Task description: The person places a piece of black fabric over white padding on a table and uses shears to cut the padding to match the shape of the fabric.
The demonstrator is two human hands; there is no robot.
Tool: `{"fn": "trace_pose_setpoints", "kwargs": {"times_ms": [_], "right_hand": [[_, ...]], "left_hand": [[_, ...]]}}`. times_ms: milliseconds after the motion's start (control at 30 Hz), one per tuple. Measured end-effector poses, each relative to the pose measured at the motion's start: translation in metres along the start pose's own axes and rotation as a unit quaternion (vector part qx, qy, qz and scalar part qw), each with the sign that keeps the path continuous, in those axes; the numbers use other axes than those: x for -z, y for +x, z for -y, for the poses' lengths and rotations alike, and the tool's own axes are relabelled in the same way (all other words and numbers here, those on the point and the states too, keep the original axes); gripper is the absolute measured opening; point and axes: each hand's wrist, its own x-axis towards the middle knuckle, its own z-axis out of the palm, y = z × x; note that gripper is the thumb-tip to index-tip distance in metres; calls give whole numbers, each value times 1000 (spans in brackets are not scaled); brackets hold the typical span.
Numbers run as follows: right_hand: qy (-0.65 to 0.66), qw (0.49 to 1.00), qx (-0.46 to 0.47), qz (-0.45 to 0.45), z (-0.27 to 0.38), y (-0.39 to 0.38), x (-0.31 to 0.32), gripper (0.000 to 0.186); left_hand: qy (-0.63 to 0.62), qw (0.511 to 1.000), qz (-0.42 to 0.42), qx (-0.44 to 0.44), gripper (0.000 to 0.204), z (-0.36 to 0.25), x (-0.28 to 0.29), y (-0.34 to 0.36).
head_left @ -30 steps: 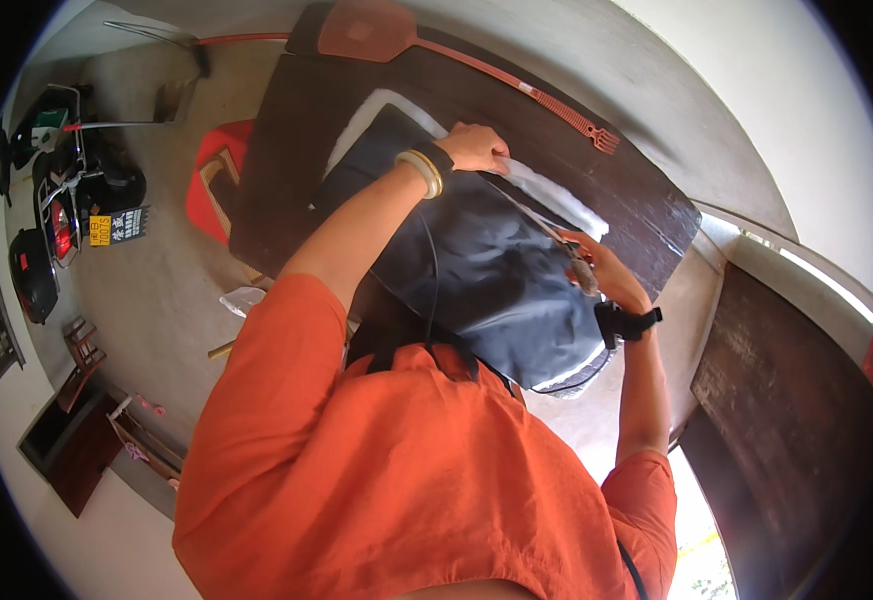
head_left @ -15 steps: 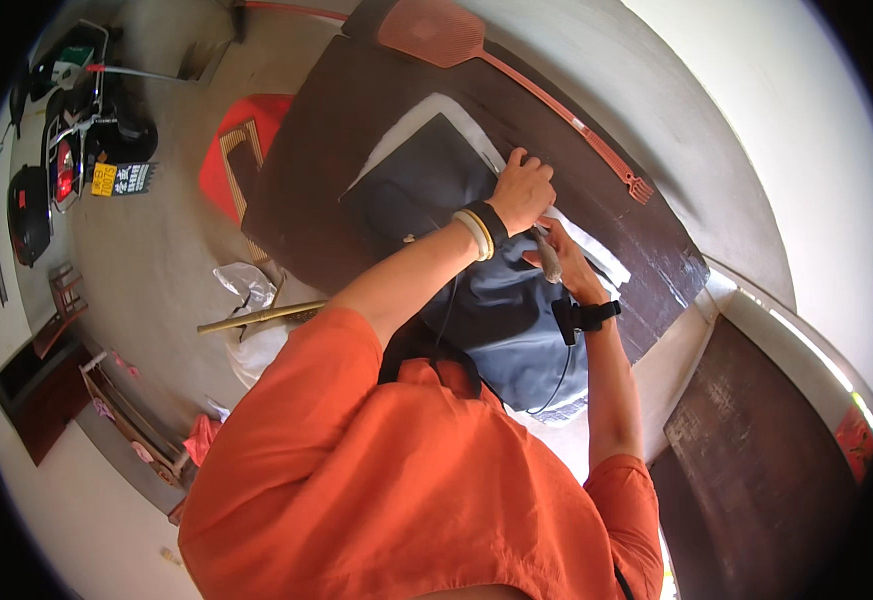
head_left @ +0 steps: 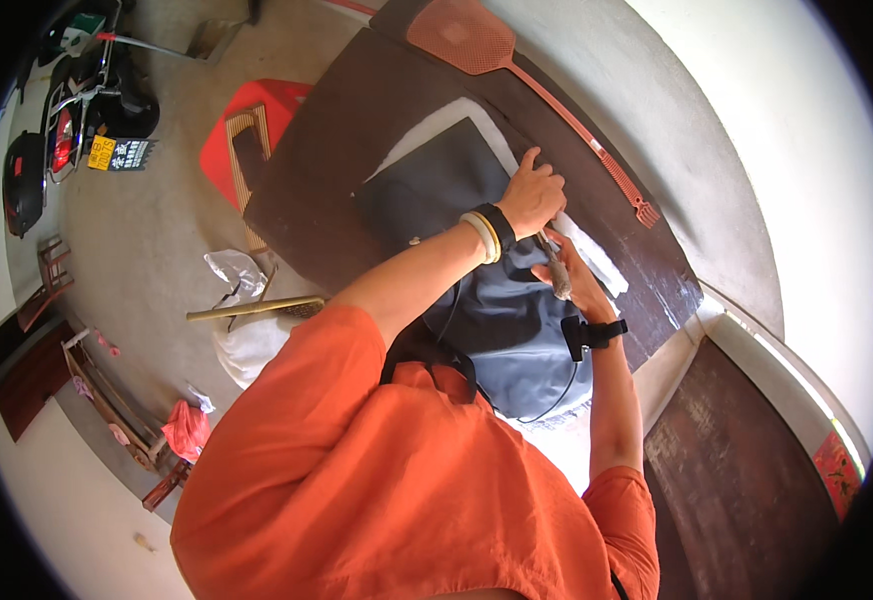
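My left hand (head_left: pixel 535 197), with bangles and a dark band at the wrist, is closed around the upper part of a slim stick-like tool. The tool's thick, brownish-grey rounded end (head_left: pixel 559 278) points back toward me. Just below, my right hand (head_left: pixel 584 283) curls about that end, thumb on one side and fingers on the other. A black strap with a cable circles the right wrist. Under both hands spreads a dark grey cloth (head_left: pixel 427 185) on a white cloth (head_left: pixel 597 252). Whatever lies beneath my left fingers is hidden.
A red fly swatter (head_left: pixel 467 38) lies along the far side of the dark wooden table (head_left: pixel 322 130). Left of it are a red stool (head_left: pixel 219 160), a bamboo pole (head_left: pixel 242 308) and a clear plastic bag (head_left: pixel 235 272). A motorbike (head_left: pixel 77 130) stands farther left.
The view has shifted slightly, so the table and swatter sit a little differently in it. Both hands keep nearly the same grip, and the tool's thick end shows slightly lower.
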Motion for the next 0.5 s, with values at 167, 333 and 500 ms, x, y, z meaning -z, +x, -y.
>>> {"fn": "trace_pose_setpoints", "kwargs": {"times_ms": [167,333,500], "right_hand": [[-9,999,-53,4,3,-6,0,78],[-12,999,-44,-7,4,6,-2,74],[-30,998,-27,-37,-1,14,-3,67]], "left_hand": [[-32,999,-33,9,7,4,4,-2],[-19,1000,0,21,8,-5,0,0],[-6,1000,-11,22,8,-4,2,1]]}}
